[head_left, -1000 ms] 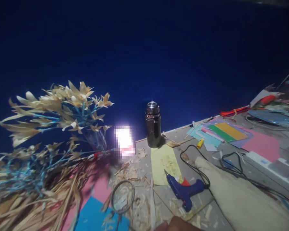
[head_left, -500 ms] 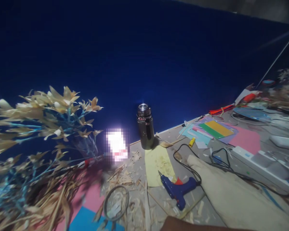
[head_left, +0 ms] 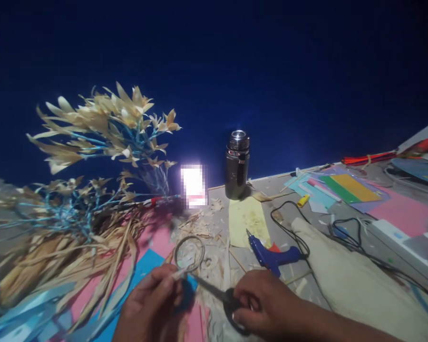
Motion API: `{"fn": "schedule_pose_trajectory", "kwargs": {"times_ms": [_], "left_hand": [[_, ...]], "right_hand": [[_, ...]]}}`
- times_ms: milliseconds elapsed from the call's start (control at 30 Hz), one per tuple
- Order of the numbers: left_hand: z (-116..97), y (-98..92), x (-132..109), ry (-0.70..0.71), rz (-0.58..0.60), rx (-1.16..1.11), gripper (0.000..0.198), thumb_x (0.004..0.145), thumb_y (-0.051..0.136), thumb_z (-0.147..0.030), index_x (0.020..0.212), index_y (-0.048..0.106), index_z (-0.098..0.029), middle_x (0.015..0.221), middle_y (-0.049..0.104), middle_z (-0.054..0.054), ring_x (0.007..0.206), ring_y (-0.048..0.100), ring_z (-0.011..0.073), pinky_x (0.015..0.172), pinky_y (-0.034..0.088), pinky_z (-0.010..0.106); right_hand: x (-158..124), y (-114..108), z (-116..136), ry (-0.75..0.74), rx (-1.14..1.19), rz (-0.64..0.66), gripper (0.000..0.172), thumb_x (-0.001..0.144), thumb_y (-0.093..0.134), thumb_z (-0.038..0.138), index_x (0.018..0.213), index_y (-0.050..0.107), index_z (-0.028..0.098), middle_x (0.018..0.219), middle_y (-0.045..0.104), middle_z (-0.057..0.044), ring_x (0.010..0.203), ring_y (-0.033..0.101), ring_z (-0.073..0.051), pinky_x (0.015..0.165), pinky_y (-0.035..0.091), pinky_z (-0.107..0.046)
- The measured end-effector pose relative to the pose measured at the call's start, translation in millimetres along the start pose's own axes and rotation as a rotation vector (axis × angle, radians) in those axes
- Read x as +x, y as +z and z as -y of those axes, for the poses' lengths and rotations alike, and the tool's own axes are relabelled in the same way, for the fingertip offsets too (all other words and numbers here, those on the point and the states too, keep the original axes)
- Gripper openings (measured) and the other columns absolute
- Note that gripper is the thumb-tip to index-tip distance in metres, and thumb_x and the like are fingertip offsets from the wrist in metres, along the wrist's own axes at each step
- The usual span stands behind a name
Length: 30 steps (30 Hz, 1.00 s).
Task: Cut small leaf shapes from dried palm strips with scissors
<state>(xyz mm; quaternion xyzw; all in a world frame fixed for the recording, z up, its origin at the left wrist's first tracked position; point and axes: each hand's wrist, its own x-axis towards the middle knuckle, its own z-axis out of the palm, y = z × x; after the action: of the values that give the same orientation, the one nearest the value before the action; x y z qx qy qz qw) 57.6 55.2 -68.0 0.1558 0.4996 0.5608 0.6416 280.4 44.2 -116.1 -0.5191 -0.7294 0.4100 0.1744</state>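
My right hand grips a pair of scissors by the dark handles. The blades point left, toward my left hand, whose thumb and fingers pinch a small pale strip. Whether the blades touch the strip I cannot tell. Beyond my hands a round ring lies among pale scraps. A blue glue gun rests on its side past my right hand, partly on a yellow sheet. Blue paper and pink paper lie near my left hand.
Dried flowers on blue stems and dry husks spread on the left. A dark flask stands upright at the back, right of a bright lamp-like light. Right lie a beige cloth, coloured sheets, a power strip and cables.
Both hands have come into view at the bottom, the right with scissors and the left with a pale strip. The camera view has turned left and tilted down.
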Motion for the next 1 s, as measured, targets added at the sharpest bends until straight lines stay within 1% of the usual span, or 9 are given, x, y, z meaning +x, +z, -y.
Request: {"fn": "schedule_pose_trajectory", "kwargs": {"times_ms": [133,233,300,333,433,533,667,833,1000], "left_hand": [[2.3,4.0,-2.1,-0.116,0.059,-0.019,0.026,0.063,0.092,-0.021,0.076,0.07,-0.015,0.065,0.061,0.0,0.057,0.055,0.0097,0.053,0.047,0.019],[11.1,6.2,-5.6,-0.198,0.196,-0.024,0.021,0.071,0.087,-0.022,0.072,0.068,-0.014,0.062,0.058,0.0,0.057,0.053,0.0102,0.053,0.045,0.02],[17.8,7.4,-8.5,-0.227,0.242,-0.004,0.02,0.07,0.087,-0.022,0.073,0.069,-0.014,0.06,0.058,0.001,0.057,0.052,0.0102,0.054,0.044,0.02],[21.8,7.9,-10.0,-0.232,0.254,0.017,0.02,0.07,0.088,-0.022,0.074,0.07,-0.013,0.059,0.059,0.001,0.056,0.052,0.0098,0.055,0.043,0.019],[37.0,8.0,-14.2,-0.245,0.305,0.093,0.023,0.068,0.089,-0.024,0.073,0.071,-0.012,0.055,0.059,0.0,0.052,0.05,0.0078,0.054,0.038,0.018],[51.2,7.8,-15.7,-0.276,0.344,0.155,0.024,0.067,0.089,-0.027,0.072,0.07,-0.012,0.053,0.059,0.0,0.049,0.048,0.0067,0.051,0.033,0.017],[54.5,11.5,-14.9,-0.314,0.444,0.123,0.027,0.068,0.089,-0.029,0.07,0.068,-0.013,0.056,0.061,0.001,0.049,0.048,0.0069,0.052,0.033,0.018],[52.2,13.9,-18.1,-0.396,0.677,0.03,0.036,0.066,0.09,-0.037,0.068,0.064,-0.013,0.056,0.058,0.002,0.053,0.049,0.0101,0.057,0.037,0.023],[52.1,7.9,-15.4,-0.429,0.76,-0.029,0.038,0.069,0.088,-0.042,0.071,0.061,-0.015,0.065,0.065,0.007,0.059,0.057,0.0151,0.06,0.041,0.027]], "right_hand": [[0.9,11.0,-10.1,-0.198,-0.277,0.144,0.023,0.081,0.071,0.041,0.074,0.069,0.019,0.071,0.063,-0.001,0.067,0.05,-0.015,0.064,0.032,-0.026],[-3.0,11.7,-10.2,-0.313,-0.156,0.093,0.026,0.089,0.062,0.039,0.076,0.07,0.018,0.075,0.066,-0.004,0.071,0.053,-0.016,0.067,0.036,-0.027],[-7.4,4.9,-4.4,-0.263,0.133,0.005,0.025,0.088,0.063,0.039,0.08,0.071,0.017,0.074,0.064,-0.003,0.065,0.051,-0.013,0.063,0.037,-0.025],[-9.5,0.2,-0.8,-0.159,0.302,-0.001,0.027,0.084,0.068,0.044,0.087,0.072,0.017,0.072,0.06,0.0,0.058,0.045,-0.011,0.055,0.033,-0.023],[-13.9,-11.6,8.7,0.014,0.62,0.041,0.048,0.072,0.08,0.053,0.102,0.07,0.016,0.061,0.046,0.007,0.052,0.035,-0.008,0.048,0.025,-0.021],[-14.2,-13.9,12.1,0.05,0.679,0.018,0.038,0.075,0.079,0.048,0.088,0.07,0.014,0.059,0.051,0.005,0.053,0.041,-0.008,0.05,0.029,-0.021],[-12.5,-10.6,10.7,-0.048,0.694,0.001,0.029,0.085,0.07,0.041,0.078,0.07,0.013,0.072,0.069,-0.004,0.064,0.057,-0.013,0.061,0.042,-0.025],[-16.2,-8.2,8.0,-0.081,0.8,0.067,0.03,0.082,0.074,0.042,0.077,0.067,0.013,0.065,0.066,-0.002,0.06,0.059,-0.013,0.062,0.046,-0.025],[-14.3,-6.8,4.2,-0.068,0.877,0.068,0.034,0.08,0.075,0.045,0.077,0.063,0.013,0.062,0.064,-0.001,0.055,0.055,-0.011,0.056,0.043,-0.023]]}}
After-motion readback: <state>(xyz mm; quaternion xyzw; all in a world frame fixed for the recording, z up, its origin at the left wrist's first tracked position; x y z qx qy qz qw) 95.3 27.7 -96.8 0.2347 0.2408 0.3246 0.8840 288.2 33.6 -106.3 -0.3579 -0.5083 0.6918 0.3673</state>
